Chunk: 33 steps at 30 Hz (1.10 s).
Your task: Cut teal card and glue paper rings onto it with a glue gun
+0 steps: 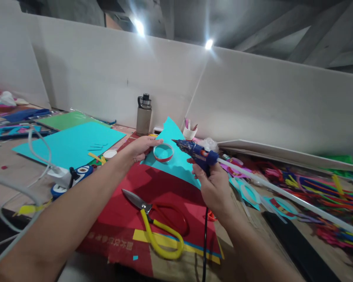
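Note:
My left hand (145,147) is closed on the left edge of a light-blue sheet (181,164), its thumb on top beside a ring. The ring (164,159), white-rimmed with a red band, rests on the sheet. In my right hand (213,182) is a blue hot glue gun (194,150), gripped by its handle. A long whitish glue stick (282,192) sticks out of its back, and its nozzle points left, just above and right of the ring. Below both hands, scissors (147,209) with yellow and red handles lie on red sheets (114,213).
A bottle (143,117) and a pen cup (190,133) stand by the white partition. Another light-blue sheet (67,143) and a power strip (76,178) are at left. Colourful pipe cleaners (326,196) and a black bar (297,243) lie at right. The gun's black cord (205,243) hangs down.

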{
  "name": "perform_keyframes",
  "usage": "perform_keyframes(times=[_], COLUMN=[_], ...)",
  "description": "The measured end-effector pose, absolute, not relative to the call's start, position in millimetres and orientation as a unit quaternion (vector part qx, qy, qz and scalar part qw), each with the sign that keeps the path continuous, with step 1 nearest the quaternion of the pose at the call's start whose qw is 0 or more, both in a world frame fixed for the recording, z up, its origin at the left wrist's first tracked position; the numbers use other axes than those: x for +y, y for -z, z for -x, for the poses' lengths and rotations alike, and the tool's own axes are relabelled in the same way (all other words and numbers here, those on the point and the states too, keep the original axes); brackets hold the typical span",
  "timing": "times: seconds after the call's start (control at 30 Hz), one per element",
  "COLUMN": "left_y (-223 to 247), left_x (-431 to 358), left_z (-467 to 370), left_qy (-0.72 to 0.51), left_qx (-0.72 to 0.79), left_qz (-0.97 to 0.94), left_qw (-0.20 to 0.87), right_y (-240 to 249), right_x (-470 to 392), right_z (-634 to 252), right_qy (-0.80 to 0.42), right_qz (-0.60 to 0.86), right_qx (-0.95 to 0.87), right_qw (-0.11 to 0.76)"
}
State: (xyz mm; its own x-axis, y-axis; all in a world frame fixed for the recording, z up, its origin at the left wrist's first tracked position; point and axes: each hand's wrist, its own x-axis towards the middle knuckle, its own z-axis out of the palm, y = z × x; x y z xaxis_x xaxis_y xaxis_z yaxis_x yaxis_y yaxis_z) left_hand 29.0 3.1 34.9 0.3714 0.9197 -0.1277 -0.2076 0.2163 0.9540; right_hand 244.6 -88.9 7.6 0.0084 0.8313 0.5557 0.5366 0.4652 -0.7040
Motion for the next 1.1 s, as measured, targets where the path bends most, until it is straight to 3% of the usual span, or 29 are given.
perform_keyframes(times=[0.53, 1.1], left_y=[-33, -25], left_x=[-2, -4], left_z=[-35, -47], left_qy=[-0.450, -0.445], left_qx=[0.368, 0.397], left_qz=[-0.479, -0.462], left_qw=[0.658, 0.656], right_y=[-11, -8], right_x=[-98, -94], right_z=[-238, -239], right_qy=[0.072, 0.067], right_qz=[0.538, 0.591], right_qx=[-0.742, -0.740], right_qw=[0.393, 0.314])
